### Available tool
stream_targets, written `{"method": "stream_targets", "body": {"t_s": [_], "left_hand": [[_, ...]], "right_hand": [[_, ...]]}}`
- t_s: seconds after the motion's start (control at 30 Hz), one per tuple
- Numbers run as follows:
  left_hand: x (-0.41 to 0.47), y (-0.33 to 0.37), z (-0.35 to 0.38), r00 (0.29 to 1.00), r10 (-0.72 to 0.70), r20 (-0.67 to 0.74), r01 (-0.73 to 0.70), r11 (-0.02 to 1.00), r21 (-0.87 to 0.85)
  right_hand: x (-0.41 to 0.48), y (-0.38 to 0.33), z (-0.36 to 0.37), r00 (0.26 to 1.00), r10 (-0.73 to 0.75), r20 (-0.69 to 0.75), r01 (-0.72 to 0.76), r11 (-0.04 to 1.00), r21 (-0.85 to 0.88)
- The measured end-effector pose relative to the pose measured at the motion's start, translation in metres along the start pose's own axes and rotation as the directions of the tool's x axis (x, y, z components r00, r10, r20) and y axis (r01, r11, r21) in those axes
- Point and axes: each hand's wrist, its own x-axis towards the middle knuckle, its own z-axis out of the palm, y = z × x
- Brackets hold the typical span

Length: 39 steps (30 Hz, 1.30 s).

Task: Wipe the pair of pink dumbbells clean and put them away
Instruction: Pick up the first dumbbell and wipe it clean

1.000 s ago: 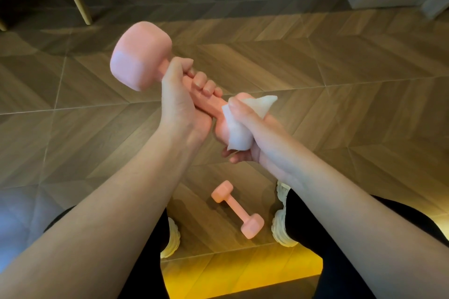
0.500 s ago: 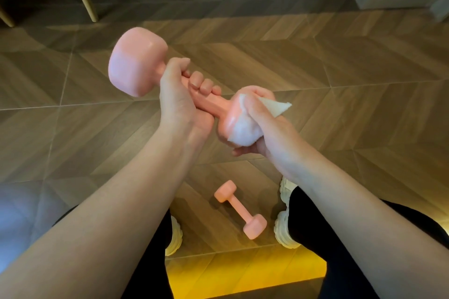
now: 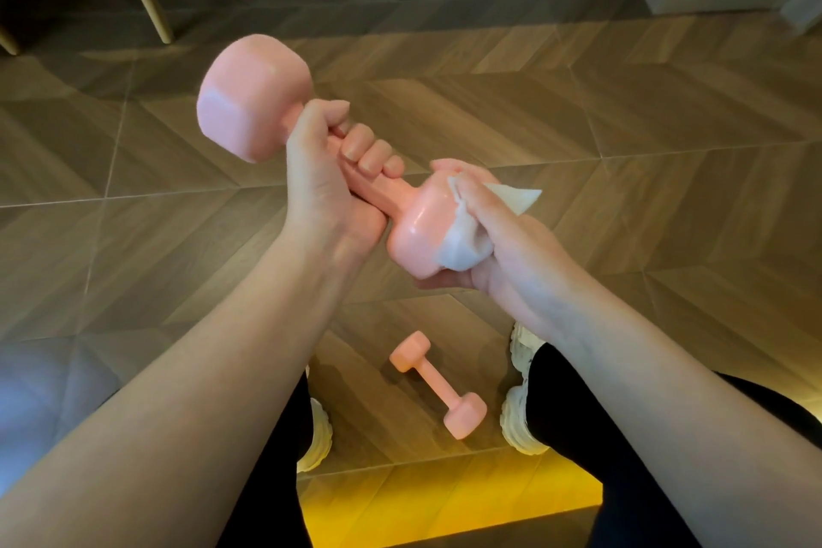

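Dumbbell in hands: pink dumbbell held up in the air over the floor, in front of the person
Long axis: diagonal in head view, one head up-left and farther away, other head down-right nearer the body
Far head: bare, pointing up-left, flat end facing the camera
Near head: glossy, partly covered by white wipe
Left hand: fingers wrapped closed around the handle, thumb on top near the far head
Right hand: fingers closed around the near head, pressing the wipe against its end; one corner of the wipe sticks out to the right
Second dumbbell: lying on the wooden floor between the two white shoes, untouched
Second dumbbell axis: diagonal too, up-left to down-right, roughly parallel to the held one
Legs: black trousers, lower frame
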Motion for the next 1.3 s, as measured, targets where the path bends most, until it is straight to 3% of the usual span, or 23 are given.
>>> {"method": "stream_targets", "body": {"t_s": [0.13,0.27,0.37,0.53,0.6,0.7,0.87,0.97,1.07,1.2,1.3], "left_hand": [[-0.004,-0.003,0.002,0.997,-0.018,0.074,0.008,0.992,0.129],[-0.006,-0.005,0.003,0.996,-0.034,0.088,0.015,0.979,0.206],[-0.007,-0.004,0.001,0.998,-0.047,0.050,0.036,0.977,0.209],[-0.005,-0.001,-0.002,0.997,-0.070,0.020,0.065,0.983,0.172],[-0.003,0.001,-0.003,0.998,-0.056,0.020,0.052,0.983,0.177],[-0.002,0.003,-0.005,0.999,-0.046,0.004,0.045,0.980,0.194],[0.001,0.009,-0.012,0.998,-0.070,0.006,0.066,0.967,0.245],[0.002,0.010,-0.017,0.997,-0.072,0.009,0.066,0.949,0.309],[0.002,0.008,-0.019,0.996,-0.089,0.007,0.080,0.926,0.369],[0.003,0.008,-0.017,0.993,-0.120,0.006,0.110,0.927,0.360],[0.004,0.007,-0.019,0.991,-0.132,0.008,0.120,0.923,0.367]], "right_hand": [[0.004,0.004,0.001,0.989,0.012,-0.145,-0.029,0.993,-0.111],[0.006,0.007,0.001,0.889,-0.295,-0.350,0.183,0.930,-0.319],[0.005,0.012,-0.003,0.761,-0.552,-0.341,0.301,0.766,-0.567],[0.004,0.011,-0.006,0.577,-0.807,-0.126,0.424,0.427,-0.799],[0.003,0.012,-0.006,0.592,-0.805,-0.044,0.459,0.381,-0.803],[-0.001,0.010,-0.006,0.676,-0.731,0.090,0.527,0.394,-0.753],[-0.012,0.002,-0.021,0.836,-0.450,0.316,0.508,0.414,-0.755],[-0.012,0.009,-0.026,0.831,-0.398,0.388,0.515,0.287,-0.808],[-0.008,0.016,-0.023,0.831,-0.425,0.360,0.491,0.257,-0.832],[-0.007,0.016,-0.023,0.743,-0.529,0.410,0.548,0.129,-0.826],[-0.005,0.017,-0.021,0.767,-0.477,0.429,0.551,0.147,-0.821]]}}
